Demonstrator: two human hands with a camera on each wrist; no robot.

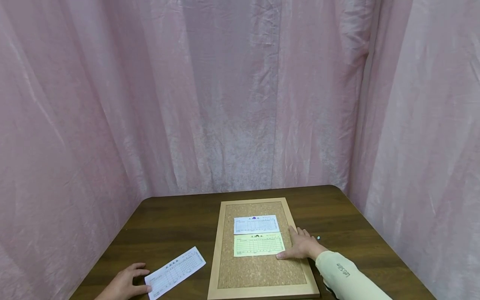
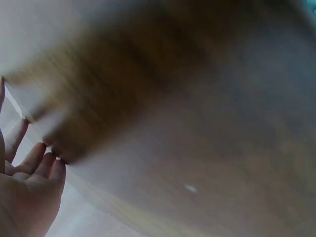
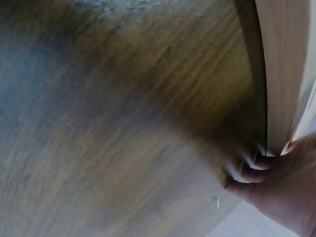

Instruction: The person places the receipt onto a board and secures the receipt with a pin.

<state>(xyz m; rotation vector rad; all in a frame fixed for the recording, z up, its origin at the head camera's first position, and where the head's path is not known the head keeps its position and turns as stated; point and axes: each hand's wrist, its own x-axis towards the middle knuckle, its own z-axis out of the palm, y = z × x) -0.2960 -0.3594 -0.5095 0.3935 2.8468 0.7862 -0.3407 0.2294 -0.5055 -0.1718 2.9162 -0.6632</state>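
A cork board (image 1: 258,271) in a light wooden frame lies flat on the dark wooden table (image 1: 168,225). A white printed slip (image 1: 256,224) and a yellow-green slip (image 1: 258,244) lie on the cork, one below the other. My right hand (image 1: 296,242) rests flat on the board's right frame (image 3: 279,74), with its thumb at the yellow-green slip's lower right corner. My left hand (image 1: 139,278) lies on the table at the near left, fingers relaxed, touching the near end of a third white slip (image 1: 176,271). The left wrist view is blurred; only the fingers (image 2: 44,165) show.
A small pale pushpin (image 1: 318,238) lies on the table just right of the board, also visible as the pushpin (image 3: 215,201) beside my right hand. Pink curtains (image 1: 240,96) close in the table on three sides.
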